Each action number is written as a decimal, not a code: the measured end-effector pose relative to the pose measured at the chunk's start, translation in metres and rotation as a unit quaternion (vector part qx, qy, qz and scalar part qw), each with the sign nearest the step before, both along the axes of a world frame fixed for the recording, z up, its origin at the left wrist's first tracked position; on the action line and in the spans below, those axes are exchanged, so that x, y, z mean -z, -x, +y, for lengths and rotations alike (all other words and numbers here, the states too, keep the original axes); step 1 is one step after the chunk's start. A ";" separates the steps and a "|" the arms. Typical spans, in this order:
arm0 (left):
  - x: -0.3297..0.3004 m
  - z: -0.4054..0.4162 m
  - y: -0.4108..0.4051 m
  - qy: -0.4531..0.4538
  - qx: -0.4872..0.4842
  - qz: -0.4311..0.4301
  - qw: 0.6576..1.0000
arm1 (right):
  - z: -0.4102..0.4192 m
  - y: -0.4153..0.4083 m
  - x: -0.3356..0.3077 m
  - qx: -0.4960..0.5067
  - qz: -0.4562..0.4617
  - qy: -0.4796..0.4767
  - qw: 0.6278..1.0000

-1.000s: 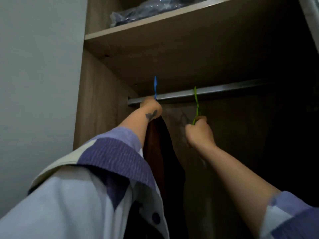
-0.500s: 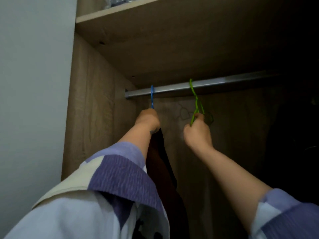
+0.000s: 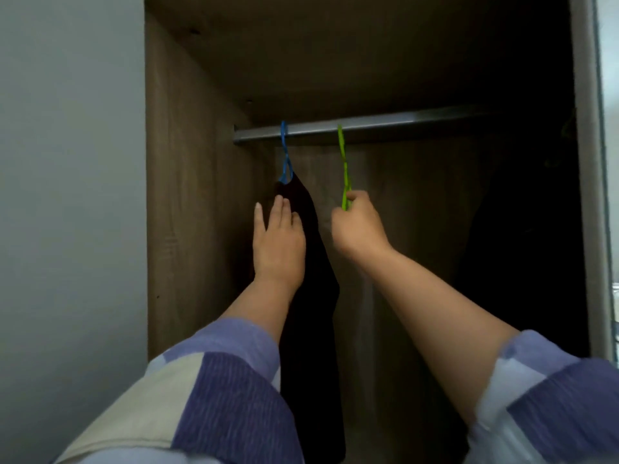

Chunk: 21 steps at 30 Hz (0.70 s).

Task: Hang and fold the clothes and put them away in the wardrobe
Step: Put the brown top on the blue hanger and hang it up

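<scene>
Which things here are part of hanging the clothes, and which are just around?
In the job: blue hanger, dark garment, green hanger, rail, left hand, right hand.
Just around: grey wall, dark clothes at far right.

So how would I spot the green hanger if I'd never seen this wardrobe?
Find the metal rail running across the inside of the wardrobe. Two hangers hook over it: the blue hanger on the left carries a dark garment, while the green hanger to its right shows no clothing and is pinched by the right hand.
</scene>
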<state>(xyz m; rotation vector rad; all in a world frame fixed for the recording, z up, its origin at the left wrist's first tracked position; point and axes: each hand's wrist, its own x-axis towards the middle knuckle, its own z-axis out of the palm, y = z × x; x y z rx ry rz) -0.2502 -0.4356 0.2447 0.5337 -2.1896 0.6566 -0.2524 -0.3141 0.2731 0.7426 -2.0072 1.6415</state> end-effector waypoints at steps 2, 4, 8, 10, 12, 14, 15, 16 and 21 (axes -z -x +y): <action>0.025 0.014 -0.001 0.002 -0.012 -0.030 0.999 | 0.006 -0.005 0.029 -0.024 -0.026 -0.004 0.999; 0.056 0.028 0.000 -0.072 0.013 -0.049 0.996 | 0.018 -0.012 0.058 -0.068 -0.068 -0.023 0.995; 0.113 0.049 0.004 -0.335 0.136 -0.047 0.931 | 0.057 -0.030 0.098 -0.168 -0.195 -0.058 0.965; 0.133 0.058 -0.002 -0.404 0.159 -0.027 0.900 | 0.079 -0.044 0.108 -0.236 -0.261 -0.051 0.935; 0.150 0.066 -0.012 -0.446 0.152 -0.024 0.882 | 0.100 -0.052 0.118 -0.267 -0.273 -0.076 0.921; 0.166 0.075 -0.025 -0.488 0.148 -0.025 0.860 | 0.121 -0.056 0.126 -0.311 -0.274 -0.106 0.904; 0.174 0.080 -0.033 -0.502 0.150 -0.018 0.851 | 0.132 -0.057 0.128 -0.340 -0.287 -0.111 0.889; 0.183 0.084 -0.043 -0.507 0.147 -0.004 0.849 | 0.144 -0.058 0.128 -0.368 -0.303 -0.117 0.871; 0.215 0.120 -0.100 -0.513 0.090 0.089 0.849 | 0.202 -0.065 0.140 -0.470 -0.322 -0.202 0.797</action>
